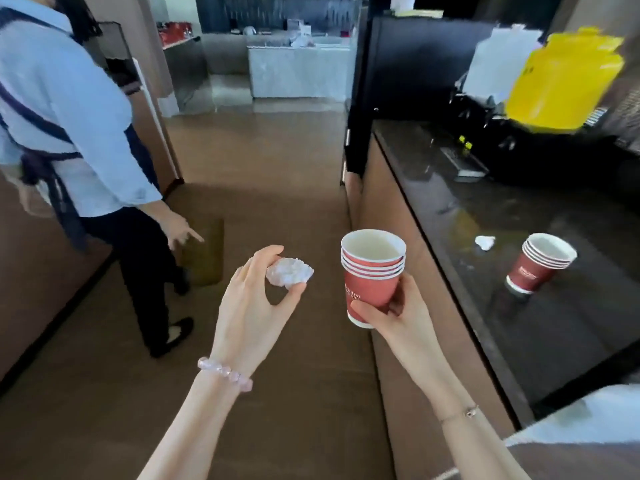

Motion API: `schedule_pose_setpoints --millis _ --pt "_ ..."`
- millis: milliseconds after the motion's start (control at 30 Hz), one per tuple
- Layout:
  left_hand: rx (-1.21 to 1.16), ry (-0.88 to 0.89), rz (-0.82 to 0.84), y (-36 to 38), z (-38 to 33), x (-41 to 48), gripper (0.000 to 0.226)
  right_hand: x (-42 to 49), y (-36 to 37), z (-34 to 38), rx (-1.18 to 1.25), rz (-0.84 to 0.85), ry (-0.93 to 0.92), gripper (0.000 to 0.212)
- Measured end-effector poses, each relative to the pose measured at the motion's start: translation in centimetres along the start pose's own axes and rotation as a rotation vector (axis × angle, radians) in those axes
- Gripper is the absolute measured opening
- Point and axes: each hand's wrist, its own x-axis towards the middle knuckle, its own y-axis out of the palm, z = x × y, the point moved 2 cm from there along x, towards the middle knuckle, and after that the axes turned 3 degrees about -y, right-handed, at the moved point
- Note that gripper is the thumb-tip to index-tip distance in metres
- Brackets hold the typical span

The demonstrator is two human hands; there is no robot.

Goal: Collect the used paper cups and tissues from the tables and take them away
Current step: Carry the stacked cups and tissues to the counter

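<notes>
A bystander (86,161) is pointing at the floor. The left hand (256,299) is pinching a crumpled tissue (289,271); the right hand (394,313) is gripping stacked cups (372,271). On the desk (519,341), rightward and nearer the right hand, a second tissue (485,242) and upright cup stack (538,261) are waiting.

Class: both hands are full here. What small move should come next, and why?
Probably drop the tissue from the left hand into the top of the cup stack in the right hand. That would free a hand for the stack and tissue on the counter.
</notes>
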Motion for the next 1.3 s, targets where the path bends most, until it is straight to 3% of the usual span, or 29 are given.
schedule_pose_setpoints --millis 433,833,1100,1300 --pt "-0.196 0.267 0.383 11.0 0.7 15.1 0.049 8.2 -3.5 -1.3 -0.036 -0.511 0.026 0.055" --pt "-0.272 0.481 0.554 23.2 -4.1 24.1 0.050 15.6 -10.8 -4.3 -0.107 -0.804 0.061 0.064" --pt "-0.336 0.540 0.680 29.1 -6.3 27.2 0.052 17.5 -12.5 -3.5 -0.166 -0.939 0.076 0.059" --pt "-0.374 0.649 0.832 34.8 -7.2 29.4 0.051 18.7 -13.2 -3.8 -0.195 -1.139 0.102 0.058"
